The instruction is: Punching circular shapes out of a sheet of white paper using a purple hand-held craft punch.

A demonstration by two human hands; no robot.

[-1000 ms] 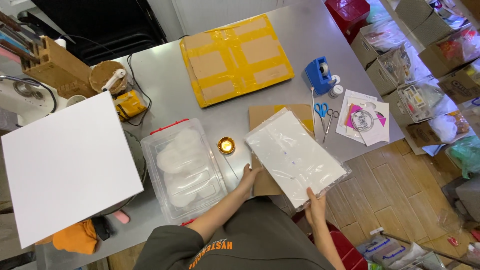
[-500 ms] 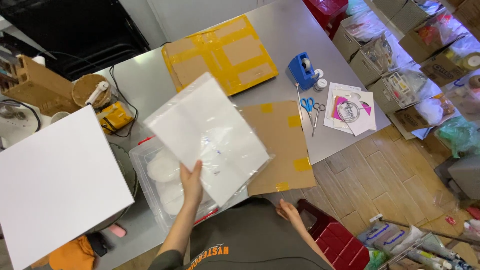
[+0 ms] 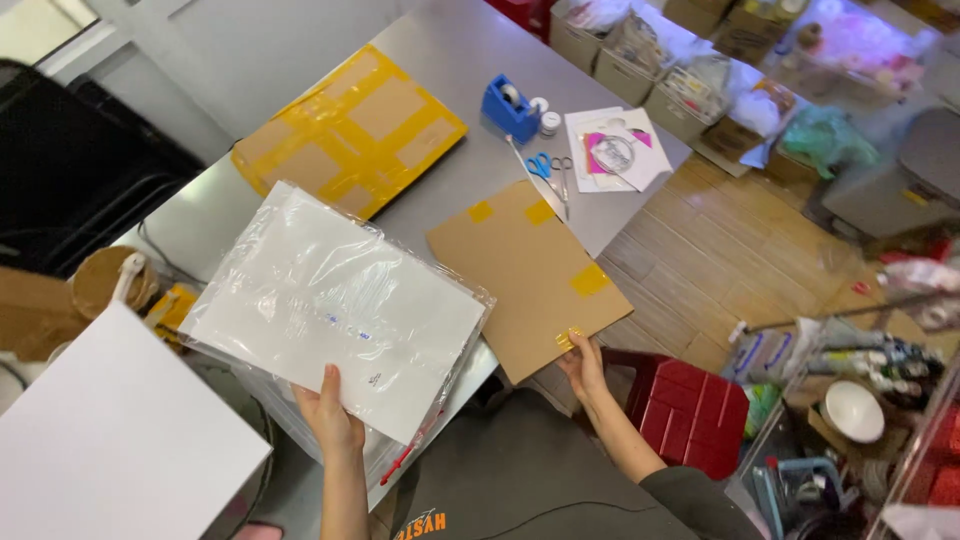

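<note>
Near the tabletop's (image 3: 450, 60) front edge, the left hand (image 3: 330, 415) holds up a clear plastic bag of white sheets (image 3: 335, 305), its grip clamped on the bag's lower edge with the thumb on top. The bag is lifted and tilted above the tabletop, covering part of a clear plastic box (image 3: 400, 465) with a red catch beneath it. At about three o'clock from the bag, touching its right corner in the view, lies a plain brown cardboard sheet (image 3: 525, 275) patched with small yellow tape squares; it juts past the tabletop's front edge. The right hand (image 3: 583, 365) pinches the cardboard's near corner, fingers closed on it beside a yellow tape patch.

At twelve o'clock from the bag rests a second cardboard panel, heavily covered with yellow tape (image 3: 350, 135). At one o'clock from the brown cardboard stands a blue tape dispenser (image 3: 510, 108) with small white rolls beside it, then blue-handled scissors (image 3: 550, 170) and a few printed papers (image 3: 615, 150) toward the tabletop's right corner. At nine o'clock from the bag sit a brown tape roll (image 3: 105, 280) and a large white board (image 3: 115, 440). A red plastic stool (image 3: 690, 410) stands on the wooden floor just right of the right forearm.
</note>
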